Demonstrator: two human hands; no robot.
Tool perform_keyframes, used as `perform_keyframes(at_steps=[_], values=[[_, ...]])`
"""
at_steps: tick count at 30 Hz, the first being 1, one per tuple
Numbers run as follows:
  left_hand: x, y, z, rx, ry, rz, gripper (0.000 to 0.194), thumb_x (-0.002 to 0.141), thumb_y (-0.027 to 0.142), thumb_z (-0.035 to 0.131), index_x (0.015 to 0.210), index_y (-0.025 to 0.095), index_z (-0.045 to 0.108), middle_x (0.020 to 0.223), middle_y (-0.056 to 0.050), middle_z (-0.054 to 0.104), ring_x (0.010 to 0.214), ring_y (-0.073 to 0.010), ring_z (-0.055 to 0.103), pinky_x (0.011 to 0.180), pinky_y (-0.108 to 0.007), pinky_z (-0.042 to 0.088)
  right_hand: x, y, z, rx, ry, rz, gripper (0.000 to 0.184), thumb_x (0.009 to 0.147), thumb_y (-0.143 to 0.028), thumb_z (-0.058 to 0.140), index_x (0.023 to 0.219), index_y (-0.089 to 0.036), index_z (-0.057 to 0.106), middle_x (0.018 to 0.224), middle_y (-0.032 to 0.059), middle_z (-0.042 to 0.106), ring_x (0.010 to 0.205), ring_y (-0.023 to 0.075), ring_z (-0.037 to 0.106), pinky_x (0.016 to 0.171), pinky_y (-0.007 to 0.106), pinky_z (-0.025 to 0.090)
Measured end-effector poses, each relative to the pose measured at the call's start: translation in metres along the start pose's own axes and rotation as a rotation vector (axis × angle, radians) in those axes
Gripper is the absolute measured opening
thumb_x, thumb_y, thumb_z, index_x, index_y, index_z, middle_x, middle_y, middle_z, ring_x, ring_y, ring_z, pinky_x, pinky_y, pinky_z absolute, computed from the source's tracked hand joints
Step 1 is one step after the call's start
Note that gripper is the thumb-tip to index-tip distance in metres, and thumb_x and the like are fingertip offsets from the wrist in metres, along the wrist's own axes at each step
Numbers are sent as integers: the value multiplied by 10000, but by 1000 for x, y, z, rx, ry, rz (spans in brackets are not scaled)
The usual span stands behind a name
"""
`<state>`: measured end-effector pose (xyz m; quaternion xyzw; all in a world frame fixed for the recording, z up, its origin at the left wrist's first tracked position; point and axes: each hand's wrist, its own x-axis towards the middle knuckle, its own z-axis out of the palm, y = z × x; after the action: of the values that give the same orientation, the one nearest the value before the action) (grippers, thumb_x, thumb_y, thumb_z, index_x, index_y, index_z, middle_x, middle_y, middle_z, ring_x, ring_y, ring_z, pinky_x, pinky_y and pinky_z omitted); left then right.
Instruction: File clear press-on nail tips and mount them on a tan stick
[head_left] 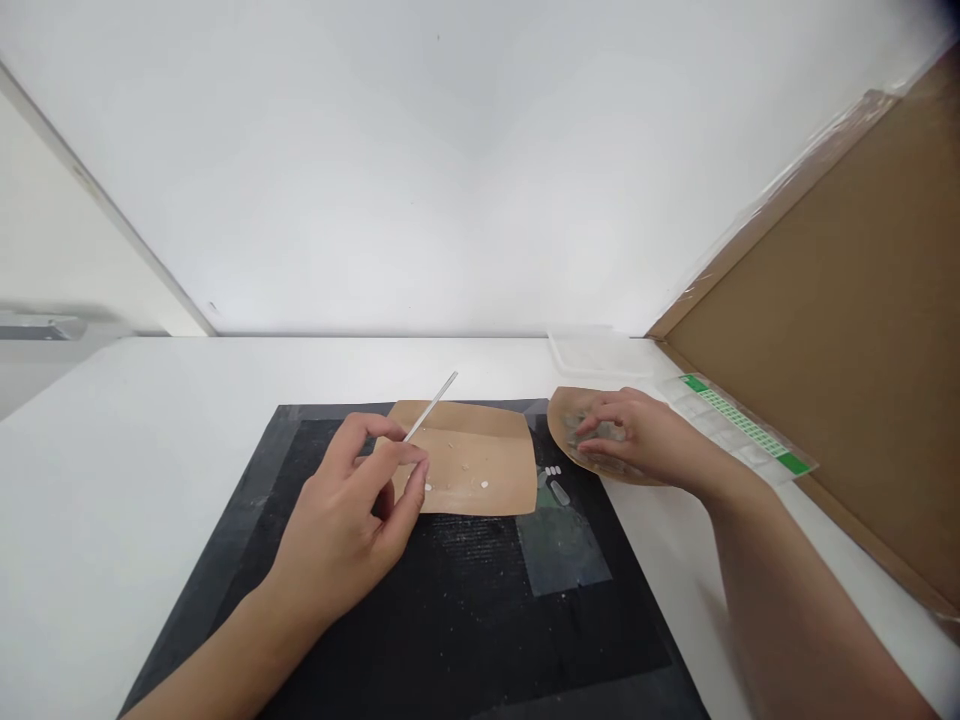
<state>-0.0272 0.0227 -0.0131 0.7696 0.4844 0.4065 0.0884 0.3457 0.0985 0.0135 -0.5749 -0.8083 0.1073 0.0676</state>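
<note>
My left hand is closed around a thin clear stick, which slants up and to the right. Its thumb and a fingertip come close together over the left side of a brown paper sheet, and anything tiny between them is too small to make out. Small white bits lie on that sheet. Farther right, my right hand reaches over a rounded brown paper piece that bears clear, shiny pieces. Its finger and thumb tips are slightly apart, touching or just above these pieces.
Beneath the sheet lies a black board with a clear film patch. Small white pieces and a clear oblong piece rest near it. A green-labelled clear case, a clear tray and a cardboard panel are at right.
</note>
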Motion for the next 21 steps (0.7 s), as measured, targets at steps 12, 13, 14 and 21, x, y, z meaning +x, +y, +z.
perform_keyframes(at_steps=[12, 13, 14, 21], values=[[-1, 0, 2, -15, 14, 18, 79, 1003, 183, 614, 1026, 212, 684, 1203, -38, 545, 521, 4, 547, 515, -225, 469, -6, -8, -13, 125, 166, 16, 197, 914, -414, 675, 807, -249, 687, 1019, 59, 785, 929, 270, 690, 749, 372, 511], [-1, 0, 2, -16, 7, 17, 79, 1002, 184, 615, 1028, 212, 684, 1205, -39, 547, 521, 3, 549, 516, -224, 470, -8, -10, -15, 145, 195, 26, 195, 913, -408, 675, 803, -247, 679, 1036, 63, 786, 921, 265, 689, 743, 368, 510], [-1, 0, 2, -14, 7, 15, 80, 1002, 185, 615, 1031, 213, 684, 1206, -39, 547, 523, 3, 551, 515, -224, 470, -9, -12, -17, 164, 210, 36, 194, 914, -407, 677, 806, -246, 679, 1034, 64, 785, 898, 257, 685, 727, 360, 504], [-3, 0, 2, -28, 13, 12, 79, 998, 182, 621, 1033, 213, 685, 1204, -39, 546, 518, 4, 546, 528, -229, 475, -5, -16, -9, 311, 227, -21, 225, 952, -467, 686, 950, -245, 718, 892, 49, 744, 746, 191, 603, 633, 308, 460]])
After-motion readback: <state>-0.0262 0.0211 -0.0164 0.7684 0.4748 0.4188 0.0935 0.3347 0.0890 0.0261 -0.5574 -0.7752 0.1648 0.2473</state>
